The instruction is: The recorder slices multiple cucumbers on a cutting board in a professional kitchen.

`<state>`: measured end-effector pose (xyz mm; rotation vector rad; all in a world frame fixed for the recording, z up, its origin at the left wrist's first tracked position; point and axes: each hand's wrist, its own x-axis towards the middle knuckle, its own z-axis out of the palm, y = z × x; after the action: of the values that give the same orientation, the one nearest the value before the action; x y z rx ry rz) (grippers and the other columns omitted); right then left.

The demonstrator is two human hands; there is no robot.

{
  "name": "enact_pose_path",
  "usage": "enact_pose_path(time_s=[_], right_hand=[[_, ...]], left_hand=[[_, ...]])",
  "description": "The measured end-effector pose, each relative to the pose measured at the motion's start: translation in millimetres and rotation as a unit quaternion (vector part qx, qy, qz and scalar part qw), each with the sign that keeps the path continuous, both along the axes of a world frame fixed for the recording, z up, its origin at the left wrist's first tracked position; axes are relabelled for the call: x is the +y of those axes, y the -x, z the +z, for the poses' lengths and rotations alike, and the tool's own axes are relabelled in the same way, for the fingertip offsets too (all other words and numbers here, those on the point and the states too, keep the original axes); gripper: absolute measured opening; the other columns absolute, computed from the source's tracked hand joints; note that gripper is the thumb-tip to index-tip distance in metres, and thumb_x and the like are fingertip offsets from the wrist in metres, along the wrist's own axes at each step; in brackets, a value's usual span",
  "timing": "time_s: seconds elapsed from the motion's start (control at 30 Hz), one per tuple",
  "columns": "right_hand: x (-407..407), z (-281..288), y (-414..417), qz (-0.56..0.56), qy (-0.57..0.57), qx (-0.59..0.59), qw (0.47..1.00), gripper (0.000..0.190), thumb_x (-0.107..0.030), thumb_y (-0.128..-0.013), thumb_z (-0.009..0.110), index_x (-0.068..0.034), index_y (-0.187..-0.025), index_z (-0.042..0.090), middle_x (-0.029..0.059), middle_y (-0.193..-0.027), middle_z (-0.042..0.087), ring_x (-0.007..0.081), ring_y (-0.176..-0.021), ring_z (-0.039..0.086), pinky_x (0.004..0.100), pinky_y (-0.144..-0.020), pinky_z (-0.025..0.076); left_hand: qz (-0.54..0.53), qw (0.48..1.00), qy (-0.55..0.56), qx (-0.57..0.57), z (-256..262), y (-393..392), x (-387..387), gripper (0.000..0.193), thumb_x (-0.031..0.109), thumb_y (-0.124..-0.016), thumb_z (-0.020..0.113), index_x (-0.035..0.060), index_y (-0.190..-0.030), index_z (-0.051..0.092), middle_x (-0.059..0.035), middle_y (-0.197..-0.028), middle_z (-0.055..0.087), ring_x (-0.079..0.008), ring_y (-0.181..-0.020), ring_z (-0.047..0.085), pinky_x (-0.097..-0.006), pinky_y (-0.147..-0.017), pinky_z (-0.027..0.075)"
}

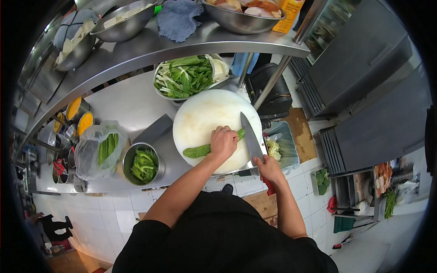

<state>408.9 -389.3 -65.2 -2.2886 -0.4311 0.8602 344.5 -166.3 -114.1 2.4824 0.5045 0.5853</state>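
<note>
On a round white cutting board (194, 119) lies a long, bumpy green gourd (197, 151), perhaps a bitter melon or cucumber. My left hand (224, 141) presses down over its middle, and both ends show past the hand. My right hand (269, 168) grips the red handle of a large kitchen knife (251, 136). The blade lies just right of the gourd's right end, its tip pointing away from me near the board's right edge. Whether blade and gourd touch, I cannot tell.
Behind the board stands a bowl of leafy greens (184, 77). To the left are a steel pot of cut greens (144, 166) and a plastic bag with green vegetables (108, 148). A lined waste bin (288, 146) stands right. A steel shelf (205, 48) with bowls spans above the counter.
</note>
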Motion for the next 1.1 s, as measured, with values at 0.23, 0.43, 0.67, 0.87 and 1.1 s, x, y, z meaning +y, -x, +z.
enact_pose_path(time_s=[0.23,0.43,0.67,0.87,1.1], right_hand=[[-73,30,50,0.054,0.06,0.139,0.987,0.04,-0.035,-0.109,0.067,0.005,-0.103,0.068,0.0093,-0.067,0.064,0.0182,-0.053,0.065,0.0357,-0.051,0.051],[-95,-11,25,-0.077,-0.068,0.153,0.983,0.035,-0.032,-0.109,0.067,0.002,-0.103,0.067,0.0069,-0.067,0.062,0.0165,-0.051,0.061,0.0354,-0.05,0.049],[-8,11,-33,0.113,0.056,-0.108,0.986,0.041,-0.038,-0.103,0.07,0.003,-0.098,0.071,0.0251,-0.079,0.072,0.0415,-0.074,0.072,0.0518,-0.072,0.056],[38,13,-17,0.278,0.067,-0.179,0.941,0.04,-0.039,-0.102,0.069,0.001,-0.096,0.072,0.0293,-0.084,0.072,0.0492,-0.086,0.072,0.0552,-0.079,0.056],[77,-8,55,0.215,0.019,0.003,0.976,0.042,-0.037,-0.106,0.068,0.005,-0.1,0.069,0.0237,-0.073,0.071,0.0308,-0.062,0.074,0.047,-0.063,0.057]], left_hand=[[0.027,1.0,0.0,0.016,-3,8,16,0.007,0.017,-0.086,0.081,0.0121,-0.09,0.083,-0.0107,-0.099,0.076,-0.0365,-0.104,0.068,-0.0494,-0.09,0.051],[0.101,0.995,0.012,-0.004,9,73,39,0.047,0.032,-0.089,0.083,0.0048,-0.126,0.076,-0.0163,-0.134,0.068,-0.0374,-0.13,0.058,-0.0509,-0.113,0.043],[0.1,0.995,0.006,-0.007,-10,116,12,0.094,0.048,-0.084,0.086,0.0037,-0.158,0.049,-0.0267,-0.16,0.04,-0.0464,-0.148,0.037,-0.061,-0.124,0.027],[0.138,0.99,-0.006,-0.008,-3,109,9,0.098,0.06,-0.084,0.085,0.0083,-0.158,0.05,-0.0227,-0.156,0.045,-0.0439,-0.144,0.042,-0.0599,-0.118,0.032],[0.173,0.985,-0.001,0.024,3,104,34,0.071,0.054,-0.094,0.078,0.0138,-0.151,0.06,-0.0185,-0.138,0.057,-0.0393,-0.122,0.06,-0.0526,-0.1,0.052]])
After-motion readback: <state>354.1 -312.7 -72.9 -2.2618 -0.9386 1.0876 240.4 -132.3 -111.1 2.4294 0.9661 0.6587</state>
